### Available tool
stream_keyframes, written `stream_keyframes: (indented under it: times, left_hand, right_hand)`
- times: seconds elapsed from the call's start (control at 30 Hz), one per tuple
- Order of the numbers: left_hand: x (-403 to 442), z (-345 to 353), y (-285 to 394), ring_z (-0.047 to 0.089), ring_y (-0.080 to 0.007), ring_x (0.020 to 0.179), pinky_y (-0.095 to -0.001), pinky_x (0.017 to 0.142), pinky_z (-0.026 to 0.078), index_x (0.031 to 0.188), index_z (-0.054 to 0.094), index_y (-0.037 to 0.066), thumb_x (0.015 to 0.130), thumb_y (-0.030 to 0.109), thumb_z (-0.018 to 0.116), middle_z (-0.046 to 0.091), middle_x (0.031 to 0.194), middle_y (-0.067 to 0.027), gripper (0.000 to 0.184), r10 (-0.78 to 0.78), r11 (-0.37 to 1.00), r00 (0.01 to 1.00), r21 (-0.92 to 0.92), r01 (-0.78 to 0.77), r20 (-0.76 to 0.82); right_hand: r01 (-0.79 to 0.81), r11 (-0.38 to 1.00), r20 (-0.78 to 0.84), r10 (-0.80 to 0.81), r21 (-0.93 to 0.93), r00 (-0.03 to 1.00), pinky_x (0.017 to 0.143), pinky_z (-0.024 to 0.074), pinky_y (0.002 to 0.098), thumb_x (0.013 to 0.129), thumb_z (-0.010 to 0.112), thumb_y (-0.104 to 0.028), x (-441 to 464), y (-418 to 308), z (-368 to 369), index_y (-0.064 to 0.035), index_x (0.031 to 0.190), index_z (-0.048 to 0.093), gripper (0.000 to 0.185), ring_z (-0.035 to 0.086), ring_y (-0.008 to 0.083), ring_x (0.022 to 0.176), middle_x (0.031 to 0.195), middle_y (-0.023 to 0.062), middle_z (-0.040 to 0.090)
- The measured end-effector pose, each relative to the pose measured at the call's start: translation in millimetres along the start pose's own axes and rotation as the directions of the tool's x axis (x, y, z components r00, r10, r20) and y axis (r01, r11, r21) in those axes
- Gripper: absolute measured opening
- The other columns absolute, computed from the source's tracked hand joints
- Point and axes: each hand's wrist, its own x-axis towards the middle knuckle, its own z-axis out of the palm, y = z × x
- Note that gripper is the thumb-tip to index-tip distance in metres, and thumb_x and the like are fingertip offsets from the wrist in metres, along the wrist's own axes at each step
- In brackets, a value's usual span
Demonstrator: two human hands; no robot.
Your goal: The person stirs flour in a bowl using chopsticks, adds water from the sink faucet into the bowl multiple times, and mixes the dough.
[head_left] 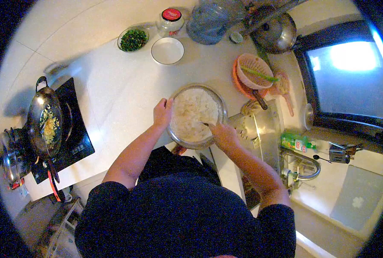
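Note:
A round metal bowl (220,98) stands at the counter's front edge, with a pale, crumbly, flour-like mass (193,112) inside. My left hand (162,112) grips the bowl's left rim, thumb at the edge. On the right side of the bowl, my right hand (222,134) is closed around a thin utensil (206,124); its tip reaches into the pale mass, and most of its handle is hidden by the fingers.
Behind the bowl are a white bowl (167,50), chopped greens (133,40) and a jar (170,23). A pan (45,122) sits on the hob (83,144) at left. Baskets (255,71) and the sink (264,137) lie right, with a green bottle (294,142).

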Motion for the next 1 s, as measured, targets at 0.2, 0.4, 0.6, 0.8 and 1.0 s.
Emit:
stream_keyframes:
  times: [0.2,0.4,0.6,0.8,1.0]
  left_hand:
    - [2,0,-1,0.054,-0.0334,0.062,-0.0422,0.059,0.041,0.075,0.052,-0.001,0.085,0.036,0.051,0.056,0.067,-0.0194,0.038,0.068,0.997,0.998,0.026,-0.068,-0.010]
    - [-1,4,-8,0.049,-0.0276,0.056,-0.0387,0.055,0.040,0.071,0.051,-0.001,0.084,0.035,0.054,0.052,0.061,-0.0162,0.038,0.014,0.991,0.999,-0.135,-0.019,-0.037]
    - [1,-1,2,0.049,-0.0248,0.057,-0.0370,0.056,0.040,0.070,0.051,-0.001,0.085,0.034,0.053,0.052,0.062,-0.0154,0.038,-0.029,0.994,1.000,-0.102,0.029,0.009]
    - [7,1,-4,0.053,-0.0325,0.062,-0.0418,0.060,0.041,0.075,0.051,-0.001,0.087,0.036,0.048,0.055,0.067,-0.0185,0.039,0.093,0.996,0.996,0.005,-0.093,0.015]
    - [5,-4,2,0.054,-0.0335,0.062,-0.0421,0.060,0.042,0.075,0.050,-0.001,0.087,0.037,0.048,0.055,0.068,-0.0204,0.039,0.115,0.993,0.992,0.008,-0.116,0.041]
  right_hand:
    - [0.061,0.993,-0.090,-0.070,-0.100,0.993,0.065,0.0502,0.0399,0.079,0.050,-0.015,69,22,-13,-0.0129,0.095,0.057,0.018,0.062,0.0268,0.079,0.085,0.0084,0.061]
    - [-0.206,0.974,-0.094,0.215,0.096,0.972,0.065,0.0491,0.0435,0.079,0.049,-0.017,20,53,-13,-0.0105,0.093,0.059,0.018,0.062,0.0284,0.079,0.086,0.0133,0.062]
    - [-0.143,0.981,0.118,0.159,-0.131,0.980,0.065,0.0484,0.0458,0.080,0.047,-0.018,-14,21,4,-0.0098,0.093,0.061,0.021,0.063,0.0303,0.075,0.078,0.0159,0.062]
    - [-0.105,0.992,-0.115,0.097,-0.067,0.989,0.061,0.0505,0.0410,0.076,0.050,-0.014,-7,44,-52,-0.0084,0.084,0.065,0.018,0.064,0.0287,0.072,0.079,0.0143,0.064]
    - [0.116,0.976,-0.121,-0.139,-0.183,0.983,0.056,0.0512,0.0404,0.074,0.052,-0.015,63,13,-107,-0.0069,0.073,0.066,0.016,0.064,0.0277,0.071,0.075,0.0140,0.064]
